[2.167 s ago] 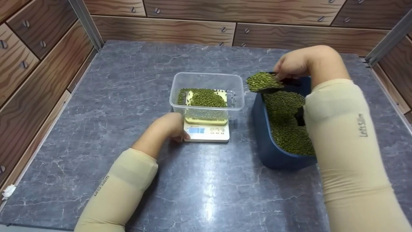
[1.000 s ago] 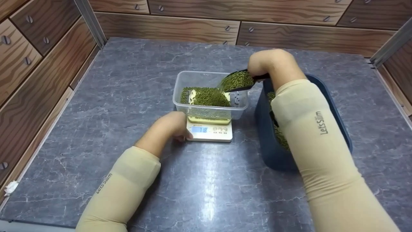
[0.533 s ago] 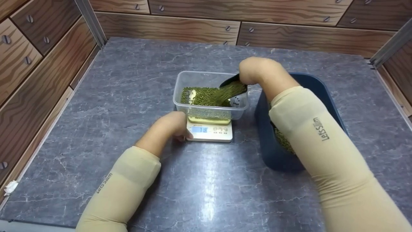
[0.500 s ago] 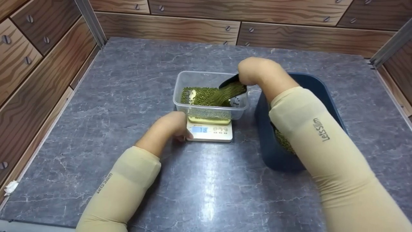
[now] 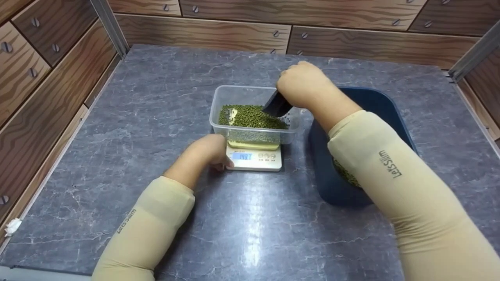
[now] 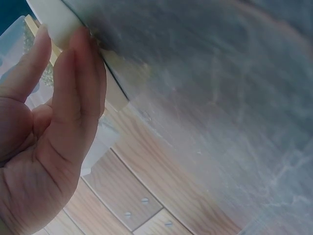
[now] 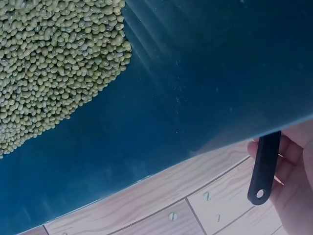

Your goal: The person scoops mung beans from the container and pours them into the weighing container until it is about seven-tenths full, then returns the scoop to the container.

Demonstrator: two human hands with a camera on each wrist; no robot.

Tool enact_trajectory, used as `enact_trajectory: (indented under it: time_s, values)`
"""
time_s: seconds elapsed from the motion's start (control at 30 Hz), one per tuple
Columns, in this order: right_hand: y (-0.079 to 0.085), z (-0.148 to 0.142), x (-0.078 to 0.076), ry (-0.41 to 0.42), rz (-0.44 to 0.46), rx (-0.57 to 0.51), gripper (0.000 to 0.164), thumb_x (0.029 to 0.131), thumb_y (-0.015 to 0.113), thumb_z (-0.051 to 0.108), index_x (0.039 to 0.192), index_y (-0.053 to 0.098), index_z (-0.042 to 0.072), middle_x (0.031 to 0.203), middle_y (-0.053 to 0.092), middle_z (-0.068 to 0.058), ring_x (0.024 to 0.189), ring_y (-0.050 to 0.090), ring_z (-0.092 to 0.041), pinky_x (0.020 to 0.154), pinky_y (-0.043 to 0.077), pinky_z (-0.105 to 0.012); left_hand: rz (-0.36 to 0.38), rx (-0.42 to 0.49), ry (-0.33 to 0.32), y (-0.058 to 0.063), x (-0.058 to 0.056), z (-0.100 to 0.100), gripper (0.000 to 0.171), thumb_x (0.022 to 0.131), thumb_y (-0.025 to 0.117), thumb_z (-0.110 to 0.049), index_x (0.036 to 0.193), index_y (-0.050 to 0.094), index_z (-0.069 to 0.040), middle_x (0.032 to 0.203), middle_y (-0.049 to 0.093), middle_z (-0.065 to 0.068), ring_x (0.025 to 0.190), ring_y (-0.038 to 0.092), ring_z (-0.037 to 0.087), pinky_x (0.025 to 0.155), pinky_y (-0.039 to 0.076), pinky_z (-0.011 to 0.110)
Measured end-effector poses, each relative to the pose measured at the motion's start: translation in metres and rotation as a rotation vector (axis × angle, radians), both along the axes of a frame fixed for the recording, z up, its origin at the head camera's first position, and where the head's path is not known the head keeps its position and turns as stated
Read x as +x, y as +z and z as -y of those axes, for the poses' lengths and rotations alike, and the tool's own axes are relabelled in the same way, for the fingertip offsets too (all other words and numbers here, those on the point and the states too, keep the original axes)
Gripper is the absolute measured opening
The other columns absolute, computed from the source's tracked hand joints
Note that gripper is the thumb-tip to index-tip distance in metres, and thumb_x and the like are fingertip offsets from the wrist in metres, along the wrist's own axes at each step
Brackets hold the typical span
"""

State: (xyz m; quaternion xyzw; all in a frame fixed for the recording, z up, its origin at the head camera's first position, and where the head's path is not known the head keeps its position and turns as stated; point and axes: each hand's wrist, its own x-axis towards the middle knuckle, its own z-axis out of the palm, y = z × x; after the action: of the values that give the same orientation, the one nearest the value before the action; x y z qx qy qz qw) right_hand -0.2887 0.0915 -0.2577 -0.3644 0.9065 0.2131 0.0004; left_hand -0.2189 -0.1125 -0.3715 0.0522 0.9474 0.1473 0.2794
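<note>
My right hand (image 5: 300, 84) grips a black scoop (image 5: 276, 105), tilted mouth-down over the right side of a clear plastic container (image 5: 216, 99). In the right wrist view the scoop's handle (image 7: 265, 169) shows beyond the blue bin wall. Green mung beans (image 5: 246, 113) cover most of the container's bottom. That container stands on a white digital kitchen scale (image 5: 254, 166) with a lit display. My left hand (image 5: 207, 150) pinches the scale's front left corner, thumb on one side and fingers on the other, as the left wrist view shows at the scale's edge (image 6: 63, 22).
A deep blue bin (image 5: 332, 187) with more mung beans (image 7: 58, 58) stands just right of the scale, partly hidden by my right forearm. Wood-patterned panels (image 5: 203, 33) edge the marbled table (image 5: 156, 78). A white scrap (image 5: 13, 227) lies at the left edge.
My right hand has brought the loaded scoop left from above the bin and tipped it out; the beans in the container have spread and the display reads higher. The left hand stays put.
</note>
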Motion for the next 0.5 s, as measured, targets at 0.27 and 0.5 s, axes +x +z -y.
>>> enact_trajectory:
  time_s: [0.27, 0.5]
  values:
    - [0.005, -0.007, -0.002, -0.010, 0.026, -0.035, 0.005, 0.079, 0.061, 0.005, 0.083, 0.065, 0.005, 0.087, 0.065, -0.012, 0.079, 0.058, -0.033, 0.076, 0.044, -0.045, -0.012, 0.000, 0.000, -0.002, -0.001, 0.000, 0.024, 0.071, 0.078, -0.029, 0.071, 0.067, -0.007, 0.063, 0.066, 0.003, 0.059, 0.061, 0.015, 0.072, 0.050, 0.031]
    - [0.012, -0.017, -0.005, -0.039, 0.131, -0.107, 0.012, 0.087, 0.056, 0.015, 0.082, 0.060, 0.005, 0.084, 0.063, -0.013, 0.080, 0.059, -0.033, 0.077, 0.045, -0.048, -0.015, -0.009, -0.001, -0.001, 0.000, 0.000, 0.025, 0.070, 0.078, -0.030, 0.070, 0.067, -0.008, 0.063, 0.065, 0.003, 0.059, 0.060, 0.016, 0.069, 0.050, 0.031]
